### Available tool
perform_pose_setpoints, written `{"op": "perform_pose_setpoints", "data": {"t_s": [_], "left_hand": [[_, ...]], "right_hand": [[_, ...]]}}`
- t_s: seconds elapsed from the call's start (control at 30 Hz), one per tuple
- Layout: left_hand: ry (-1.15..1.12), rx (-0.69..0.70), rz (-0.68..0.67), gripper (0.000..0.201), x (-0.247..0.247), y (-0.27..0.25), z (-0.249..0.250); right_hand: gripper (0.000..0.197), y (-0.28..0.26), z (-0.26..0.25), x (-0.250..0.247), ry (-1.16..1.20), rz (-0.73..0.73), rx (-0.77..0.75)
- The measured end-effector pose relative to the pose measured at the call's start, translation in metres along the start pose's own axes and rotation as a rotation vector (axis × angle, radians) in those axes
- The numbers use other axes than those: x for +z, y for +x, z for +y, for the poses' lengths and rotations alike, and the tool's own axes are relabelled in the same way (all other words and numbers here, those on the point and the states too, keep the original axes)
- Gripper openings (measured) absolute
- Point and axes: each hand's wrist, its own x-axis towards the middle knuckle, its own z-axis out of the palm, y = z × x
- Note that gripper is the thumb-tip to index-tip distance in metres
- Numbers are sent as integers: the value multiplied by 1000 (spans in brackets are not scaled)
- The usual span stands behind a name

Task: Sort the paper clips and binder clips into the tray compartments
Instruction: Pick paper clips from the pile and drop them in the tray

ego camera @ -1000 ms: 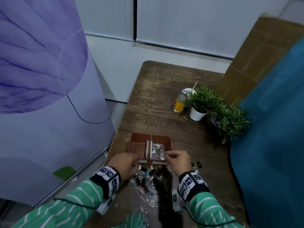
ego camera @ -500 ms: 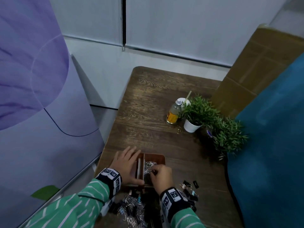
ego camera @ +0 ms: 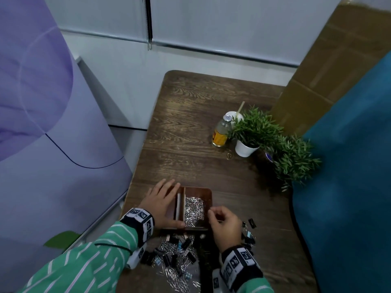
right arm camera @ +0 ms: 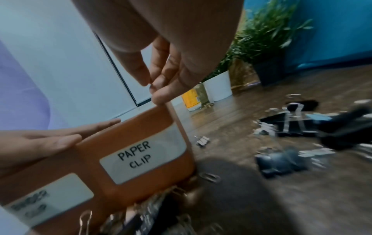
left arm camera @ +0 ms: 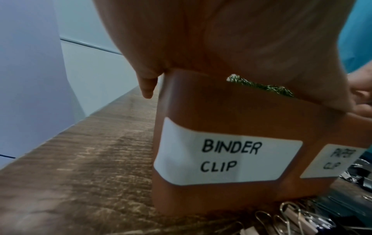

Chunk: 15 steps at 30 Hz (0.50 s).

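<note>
A brown two-part tray (ego camera: 208,191) stands on the wooden table near its front edge. Its front wall carries the labels BINDER CLIP (left arm camera: 227,156) and PAPER CLIP (right arm camera: 138,155). Silver paper clips (ego camera: 194,208) fill the right compartment. My left hand (ego camera: 160,201) lies flat over the left compartment and hides its contents. My right hand (ego camera: 212,214) hovers at the tray's right rim, thumb and forefinger tips (right arm camera: 141,76) pinched on a thin dark sliver too small to name. A mixed pile of clips (ego camera: 175,256) lies in front of the tray.
Loose black binder clips (ego camera: 248,229) lie right of the tray. Farther back stand a bottle (ego camera: 221,132) and two potted plants (ego camera: 254,132). A cardboard sheet (ego camera: 330,70) and a teal surface (ego camera: 349,166) border the table's right side, a purple panel (ego camera: 53,123) its left.
Both hands first held the tray's front. The left hand then flattened over the left compartment. The right hand reached into the paper clips and has drawn back to the right rim.
</note>
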Motion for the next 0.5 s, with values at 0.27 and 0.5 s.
{"op": "perform_pose_setpoints", "data": {"t_s": [0.27,0.5], "left_hand": [[-6,-11,-53,116,-10,0,4],[36,-17,-62,120,-24,-8,10]], "right_hand": [[22,-74,89,-40,-487,-324,-20],[45,-127,95,-42,-655,-561,-55]]}}
